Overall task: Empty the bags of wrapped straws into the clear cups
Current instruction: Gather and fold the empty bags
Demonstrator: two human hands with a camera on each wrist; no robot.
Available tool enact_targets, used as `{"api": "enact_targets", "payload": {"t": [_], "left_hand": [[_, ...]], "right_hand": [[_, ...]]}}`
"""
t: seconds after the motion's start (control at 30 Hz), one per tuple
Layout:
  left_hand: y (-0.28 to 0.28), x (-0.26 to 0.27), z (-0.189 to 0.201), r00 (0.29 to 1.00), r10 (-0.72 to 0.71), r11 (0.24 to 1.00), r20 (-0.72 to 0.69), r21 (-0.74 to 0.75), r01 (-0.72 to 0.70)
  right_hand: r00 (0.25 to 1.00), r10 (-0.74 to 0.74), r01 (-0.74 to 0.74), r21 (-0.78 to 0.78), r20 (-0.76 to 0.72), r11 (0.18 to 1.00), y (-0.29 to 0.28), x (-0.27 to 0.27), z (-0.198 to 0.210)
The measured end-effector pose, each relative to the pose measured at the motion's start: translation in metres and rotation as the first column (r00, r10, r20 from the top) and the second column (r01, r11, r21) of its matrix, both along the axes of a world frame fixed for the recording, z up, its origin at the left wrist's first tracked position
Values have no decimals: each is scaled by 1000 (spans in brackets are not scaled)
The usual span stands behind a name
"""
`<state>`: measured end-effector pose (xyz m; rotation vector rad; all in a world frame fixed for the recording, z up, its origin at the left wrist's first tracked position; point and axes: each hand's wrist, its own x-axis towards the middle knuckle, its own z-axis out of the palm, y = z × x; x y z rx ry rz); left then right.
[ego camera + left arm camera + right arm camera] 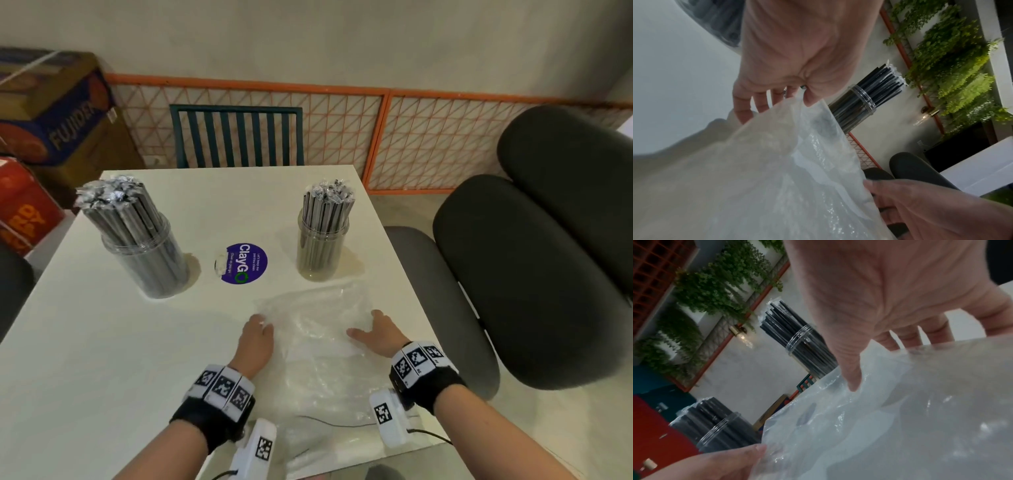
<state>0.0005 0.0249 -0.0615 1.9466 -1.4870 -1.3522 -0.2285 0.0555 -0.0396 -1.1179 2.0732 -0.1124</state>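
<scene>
An empty clear plastic bag (318, 359) lies crumpled on the white table (102, 342) between my hands. My left hand (263, 323) pinches its left edge between thumb and fingers, which the left wrist view (777, 105) shows close up. My right hand (366, 323) holds the right edge, with the thumb (853, 382) on top and the fingers (920, 337) behind a raised fold. Two clear cups stand beyond the bag, both packed with wrapped black straws: a large one (150, 260) at the left and a smaller one (322, 250) at the right.
A purple round sticker (244, 263) sits on the table between the cups. Dark padded chairs (513, 274) crowd the table's right side. A green slatted chair (236, 137) stands behind the table, cardboard boxes (51, 113) at the far left, and an orange mesh fence (411, 137) beyond.
</scene>
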Motion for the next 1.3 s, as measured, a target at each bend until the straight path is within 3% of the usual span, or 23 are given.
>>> {"api": "enact_targets", "payload": {"t": [0.07,0.17,0.3,0.37,0.53,0.63,0.77,0.93,1.1,1.17,1.2,1.23,1.3], "left_hand": [[-6,4,3,997,72,997,16,-3,-72],[-1,22,0,989,147,973,-17,181,-141],[17,33,-3,946,148,890,-289,456,0],[23,36,1,918,130,858,-375,506,85],[33,59,22,854,45,844,-518,477,244],[31,69,33,794,52,889,-606,390,240],[38,71,55,717,73,908,-694,344,241],[43,86,68,620,25,902,-784,285,323],[46,98,98,506,15,943,-863,181,280],[42,107,100,364,151,933,-919,254,254],[39,112,100,311,234,912,-921,319,259],[39,115,101,303,303,882,-903,386,269],[44,118,103,399,359,793,-844,501,346]], "right_hand": [[999,-50,50,13,-6,999,2,2,2],[994,-108,108,51,9,993,8,1,7],[992,-98,87,135,75,987,26,8,7],[984,-106,87,135,140,987,36,10,4],[926,-205,228,-37,316,973,58,5,13],[796,-259,347,-61,546,936,67,7,27],[655,-57,227,-124,753,966,74,23,43],[611,-15,258,-182,791,949,78,25,59],[412,103,309,-245,905,919,81,20,78],[436,106,335,-270,894,903,78,18,86],[494,98,343,-297,864,891,78,19,91],[565,83,324,-313,821,893,77,18,98],[728,95,243,-385,679,890,71,21,110]]}}
